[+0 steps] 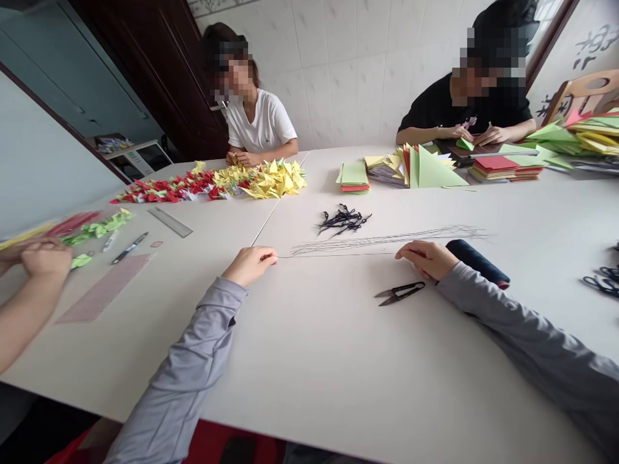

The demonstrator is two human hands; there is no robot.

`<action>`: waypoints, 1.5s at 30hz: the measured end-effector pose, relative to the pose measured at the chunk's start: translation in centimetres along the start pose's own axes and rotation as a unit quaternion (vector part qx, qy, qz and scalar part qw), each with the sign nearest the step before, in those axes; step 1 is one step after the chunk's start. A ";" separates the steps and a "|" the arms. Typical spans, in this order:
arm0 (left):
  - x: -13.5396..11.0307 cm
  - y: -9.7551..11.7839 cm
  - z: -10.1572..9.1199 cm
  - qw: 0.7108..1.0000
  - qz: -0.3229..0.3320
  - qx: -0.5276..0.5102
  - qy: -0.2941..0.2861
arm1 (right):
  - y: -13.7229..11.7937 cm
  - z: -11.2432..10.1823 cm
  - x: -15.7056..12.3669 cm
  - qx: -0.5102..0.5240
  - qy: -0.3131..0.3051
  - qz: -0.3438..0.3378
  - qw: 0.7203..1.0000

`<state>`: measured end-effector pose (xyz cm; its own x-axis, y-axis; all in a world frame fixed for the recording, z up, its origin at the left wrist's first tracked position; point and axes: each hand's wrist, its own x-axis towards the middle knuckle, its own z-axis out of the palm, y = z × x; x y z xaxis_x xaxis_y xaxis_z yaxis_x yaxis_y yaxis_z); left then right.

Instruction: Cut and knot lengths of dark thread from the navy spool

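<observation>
Thread (pixel 333 256) stretched low across the table (pixel 314 361), and it's pinched on both sides! Left hand (pixel 253 264) nips it between thumb and fingers; right hand (pixel 428 258) holds it with fingers bunched, just beside the dark spool (pixel 478 263). Loose strands (pixel 387 241) lie just beyond, black loops (pixel 344 220) heaped behind them, and snips (pixel 400 294) rest near the right hand, blades pointing left.

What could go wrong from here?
The thread running between the left hand and right hand might tangle with the loose strands just beyond it. The snips lie close to the right hand with blades apart, so a fingertip could get nicked. The spool lies on its side and might roll if bumped.
</observation>
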<state>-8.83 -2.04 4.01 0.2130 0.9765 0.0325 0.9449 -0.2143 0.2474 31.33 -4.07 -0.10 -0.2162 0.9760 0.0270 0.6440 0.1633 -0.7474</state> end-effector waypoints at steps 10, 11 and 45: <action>-1.4 -1.8 -0.7 0.998 -0.057 0.002 0.016 | 0.8 0.1 0.1 -0.135 0.087 -0.110 0.981; -1.6 -1.9 -0.8 0.998 -0.060 0.001 0.017 | 0.9 0.2 0.1 -0.139 0.091 -0.112 0.980; 5.6 18.8 8.5 0.780 -0.010 -0.603 -0.170 | -0.8 2.6 0.5 -0.182 0.146 -0.199 0.952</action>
<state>12.21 -0.77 0.60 0.4479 0.8733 -0.1918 0.0731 0.1780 0.9813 28.76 -4.10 -1.24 -0.3173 0.8163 0.4827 0.7765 0.5159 -0.3619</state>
